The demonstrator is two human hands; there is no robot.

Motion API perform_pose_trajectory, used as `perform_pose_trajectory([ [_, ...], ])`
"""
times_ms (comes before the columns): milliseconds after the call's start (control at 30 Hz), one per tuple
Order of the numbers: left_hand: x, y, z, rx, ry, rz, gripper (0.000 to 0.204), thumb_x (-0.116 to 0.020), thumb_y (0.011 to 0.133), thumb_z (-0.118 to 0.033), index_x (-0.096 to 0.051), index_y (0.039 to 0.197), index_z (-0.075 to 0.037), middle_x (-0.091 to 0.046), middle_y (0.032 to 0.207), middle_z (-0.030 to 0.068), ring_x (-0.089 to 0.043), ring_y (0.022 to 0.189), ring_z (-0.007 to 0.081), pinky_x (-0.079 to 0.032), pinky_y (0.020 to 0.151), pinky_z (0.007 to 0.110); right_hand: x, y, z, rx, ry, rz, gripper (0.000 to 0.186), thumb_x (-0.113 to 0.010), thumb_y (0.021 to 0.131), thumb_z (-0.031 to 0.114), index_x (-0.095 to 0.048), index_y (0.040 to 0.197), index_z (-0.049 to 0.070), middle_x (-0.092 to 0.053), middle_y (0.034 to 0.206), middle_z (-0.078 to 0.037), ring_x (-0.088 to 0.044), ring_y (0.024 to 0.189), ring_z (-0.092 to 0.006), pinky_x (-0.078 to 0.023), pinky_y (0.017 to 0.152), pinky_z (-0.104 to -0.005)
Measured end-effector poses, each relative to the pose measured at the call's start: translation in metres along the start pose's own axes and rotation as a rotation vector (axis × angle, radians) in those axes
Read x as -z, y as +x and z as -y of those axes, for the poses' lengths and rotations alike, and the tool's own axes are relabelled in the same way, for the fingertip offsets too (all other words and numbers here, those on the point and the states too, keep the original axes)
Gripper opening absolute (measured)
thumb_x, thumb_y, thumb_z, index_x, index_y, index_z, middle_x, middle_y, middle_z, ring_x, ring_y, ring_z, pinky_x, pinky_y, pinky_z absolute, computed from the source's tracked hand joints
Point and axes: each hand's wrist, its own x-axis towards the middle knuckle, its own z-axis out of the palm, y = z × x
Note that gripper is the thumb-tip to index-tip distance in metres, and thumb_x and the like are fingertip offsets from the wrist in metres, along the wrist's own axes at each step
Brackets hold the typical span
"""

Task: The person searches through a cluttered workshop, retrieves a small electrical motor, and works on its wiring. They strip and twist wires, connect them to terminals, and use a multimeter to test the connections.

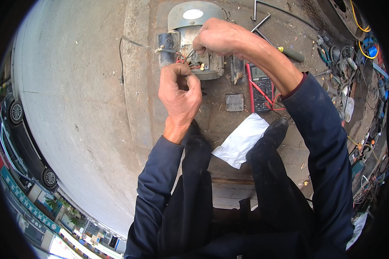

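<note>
One motor [191,35] sits on the ground [82,86], one cylinder [167,42] at its left. Left hand [180,93] and right hand [220,36] pinch narrowly by its wires [182,60]; what either holds cannot be told. One meter [262,96], one white sheet [241,140] lie nearby.

Grey motor [186,37], red wires [180,60]

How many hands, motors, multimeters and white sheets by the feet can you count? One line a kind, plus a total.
Hands: 2 (left hand, right hand)
Motor: 1
Multimeter: 1
White sheet: 1
Total: 5
</note>
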Motion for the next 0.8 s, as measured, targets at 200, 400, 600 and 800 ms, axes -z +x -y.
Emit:
perform_pose_trajectory([
  [200, -0.001, 0.000, 0.000, 0.034, 0.001, 0.007, 0.017, -0.069, 0.083, 0.008, -0.062, 0.094, -0.004, -0.058, 0.087, 0.0039, -0.051, 0.062, 0.0103, -0.044, 0.056, 0.026, 0.000, -0.001, 0.000, -0.009, 0.016, -0.002, 0.021, -0.066, 0.073, 0.013, -0.051, 0.060, 0.006, -0.036, 0.055, 0.000, -0.028, 0.050, -0.0139, -0.019, 0.047, -0.0387],
  [400, -0.003, 0.004, -0.005, 0.105, 0.031, 0.013, 0.019, -0.077, 0.088, -0.001, -0.063, 0.102, -0.002, -0.063, 0.084, 0.0034, -0.052, 0.062, 0.0090, -0.046, 0.057, 0.026, 0.000, 0.004, -0.002, -0.012, 0.042, -0.005, 0.022, -0.064, 0.068, 0.013, -0.045, 0.058, 0.008, -0.035, 0.052, -0.003, -0.027, 0.048, -0.0170, -0.017, 0.046, -0.0415],
  [600, -0.002, 0.011, -0.005, 0.136, 0.013, 0.045, 0.033, -0.079, 0.090, -0.003, -0.061, 0.118, 0.000, -0.067, 0.079, 0.0024, -0.053, 0.062, 0.0080, -0.047, 0.058, 0.025, -0.001, 0.006, -0.006, -0.020, 0.042, -0.005, 0.020, -0.065, 0.068, 0.013, -0.048, 0.059, 0.008, -0.036, 0.053, -0.002, -0.029, 0.048, -0.0172, -0.017, 0.046, -0.0414],
  [800, 0.000, 0.008, 0.000, 0.106, 0.056, 0.046, 0.040, -0.080, 0.088, -0.005, -0.061, 0.123, 0.000, -0.063, 0.096, 0.0068, -0.055, 0.070, 0.0104, -0.048, 0.063, 0.026, -0.001, 0.005, -0.006, -0.019, 0.042, -0.014, 0.020, -0.065, 0.068, 0.014, -0.047, 0.060, 0.008, -0.037, 0.053, -0.003, -0.030, 0.048, -0.0171, -0.018, 0.046, -0.0410],
])
